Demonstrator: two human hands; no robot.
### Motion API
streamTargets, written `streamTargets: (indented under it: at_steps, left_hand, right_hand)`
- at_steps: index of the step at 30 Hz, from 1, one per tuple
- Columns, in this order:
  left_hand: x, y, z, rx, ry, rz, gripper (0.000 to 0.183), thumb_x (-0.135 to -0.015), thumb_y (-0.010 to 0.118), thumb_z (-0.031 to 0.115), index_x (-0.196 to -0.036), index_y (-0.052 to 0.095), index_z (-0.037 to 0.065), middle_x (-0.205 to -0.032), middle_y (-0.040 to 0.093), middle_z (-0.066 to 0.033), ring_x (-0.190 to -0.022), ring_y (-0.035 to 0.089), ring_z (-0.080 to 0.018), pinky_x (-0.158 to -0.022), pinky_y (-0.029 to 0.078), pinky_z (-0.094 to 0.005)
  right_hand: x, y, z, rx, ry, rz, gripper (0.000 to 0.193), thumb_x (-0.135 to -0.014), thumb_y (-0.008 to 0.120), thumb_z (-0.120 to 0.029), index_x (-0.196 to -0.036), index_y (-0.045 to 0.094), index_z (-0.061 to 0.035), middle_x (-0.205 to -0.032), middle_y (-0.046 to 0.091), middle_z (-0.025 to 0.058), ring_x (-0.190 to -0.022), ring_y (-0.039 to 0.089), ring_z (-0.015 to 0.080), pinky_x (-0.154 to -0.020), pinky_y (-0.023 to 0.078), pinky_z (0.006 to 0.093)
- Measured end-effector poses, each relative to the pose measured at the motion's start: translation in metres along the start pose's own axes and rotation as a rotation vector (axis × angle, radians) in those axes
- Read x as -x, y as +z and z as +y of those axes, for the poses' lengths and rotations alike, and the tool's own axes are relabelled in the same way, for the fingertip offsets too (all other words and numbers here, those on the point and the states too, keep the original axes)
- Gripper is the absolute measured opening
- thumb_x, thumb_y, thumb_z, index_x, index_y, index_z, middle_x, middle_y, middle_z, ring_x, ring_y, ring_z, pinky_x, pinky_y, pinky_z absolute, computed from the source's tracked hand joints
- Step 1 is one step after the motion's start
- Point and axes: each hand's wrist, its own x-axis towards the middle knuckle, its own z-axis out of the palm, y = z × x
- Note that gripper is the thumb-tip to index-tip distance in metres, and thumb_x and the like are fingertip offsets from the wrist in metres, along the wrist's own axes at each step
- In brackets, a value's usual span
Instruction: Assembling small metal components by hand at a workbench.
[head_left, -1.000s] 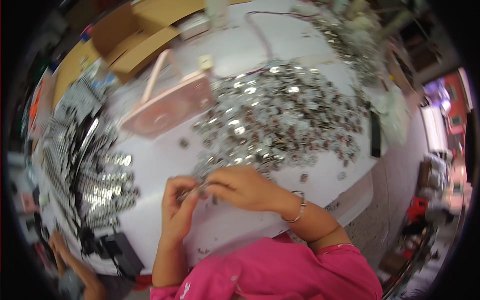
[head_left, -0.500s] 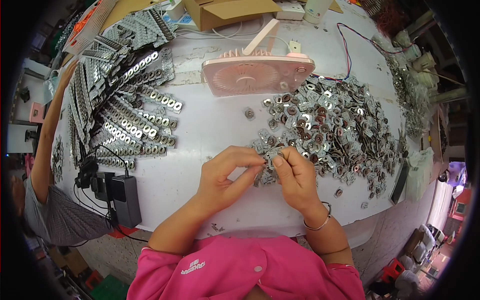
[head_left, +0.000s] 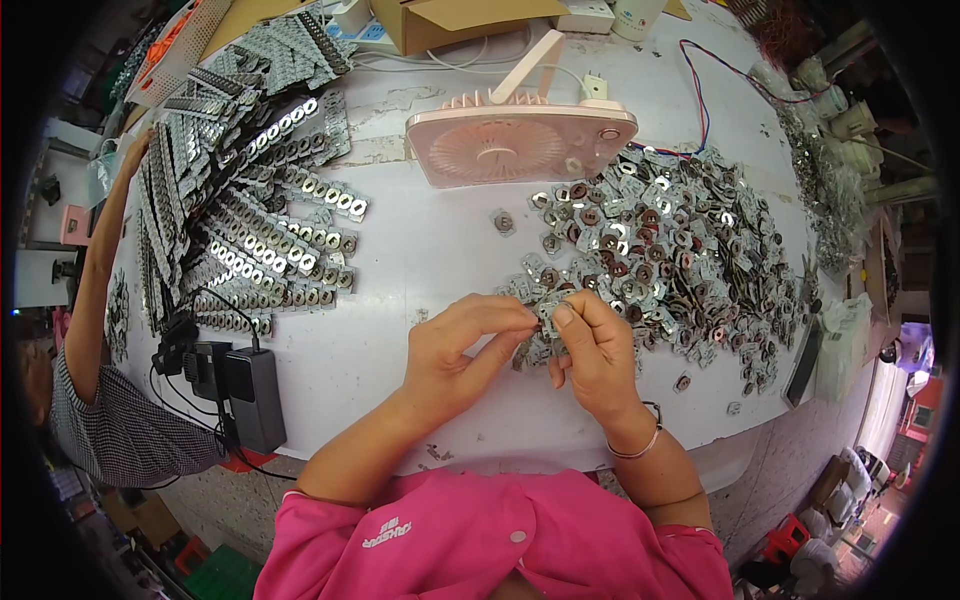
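Observation:
My left hand [head_left: 448,352] and my right hand [head_left: 600,358] meet over the near left edge of a pile of small silvery metal parts [head_left: 665,265]. Between the fingertips of both sits one small metal part [head_left: 547,316], mostly covered by my fingers. The right thumb presses on it against the curled fingers. On the other side, the left thumb and forefinger are pinched together at its edge; whether they grip the same part or a tinier piece is hidden. Many pieces in the pile carry dark round centres.
A pink fan [head_left: 510,150] stands beyond my hands. Strips of joined metal parts [head_left: 270,225] lie heaped at the left, behind a black power bank [head_left: 253,400] with cables. Another person's arm [head_left: 95,270] reaches in at far left. A cardboard box [head_left: 465,25] is at the back.
Both hands stay together at the pile's edge, with only slight finger movement. The right hand's lower fingers have loosened a little. The whole view has shifted very slightly.

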Motion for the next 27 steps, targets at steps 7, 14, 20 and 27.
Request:
streamTargets:
  at_steps: [7,14,20,27]
  left_hand:
    - [0.001,0.0,-0.011,0.265,-0.22,0.035,0.022,-0.088,0.068,-0.002,-0.11,0.067,-0.001,-0.106,0.065,-0.0102,-0.091,0.065,-0.0165,-0.08,0.054,-0.0285]
    - [-0.003,-0.009,-0.003,0.444,-0.557,0.079,0.017,-0.087,0.074,0.006,-0.102,0.069,0.002,-0.093,0.069,-0.0031,-0.074,0.061,-0.0042,-0.066,0.048,-0.0187]
    - [0.001,-0.021,-0.002,0.45,-0.63,-0.1,0.014,-0.084,0.077,0.005,-0.095,0.068,0.002,-0.08,0.07,-0.0038,-0.067,0.062,-0.0059,-0.062,0.049,-0.0207]
    - [0.001,-0.027,-0.003,0.8,-0.679,-0.181,0.014,-0.082,0.075,-0.002,-0.095,0.068,0.0,-0.084,0.071,-0.0099,-0.074,0.068,-0.0156,-0.068,0.055,-0.027]
  right_hand:
    - [-0.012,-0.013,-0.011,0.615,-0.395,0.189,0.016,-0.094,0.066,-0.015,-0.093,0.066,0.0004,-0.076,0.066,0.0067,-0.058,0.058,0.0084,-0.054,0.047,0.0251]
    - [-0.009,-0.014,-0.012,0.598,-0.41,0.022,0.017,-0.091,0.068,-0.013,-0.098,0.07,0.0023,-0.072,0.065,0.0082,-0.061,0.059,0.0119,-0.056,0.046,0.027]
    - [-0.01,-0.024,-0.014,0.461,-0.17,-0.334,0.019,-0.093,0.066,-0.015,-0.086,0.068,0.0023,-0.069,0.063,0.006,-0.056,0.057,0.0087,-0.05,0.043,0.0246]
    - [-0.001,-0.013,-0.015,-0.151,0.202,-0.442,0.018,-0.099,0.057,-0.017,-0.093,0.061,-0.0013,-0.064,0.054,-0.0026,-0.05,0.053,0.0053,-0.04,0.042,0.0191]
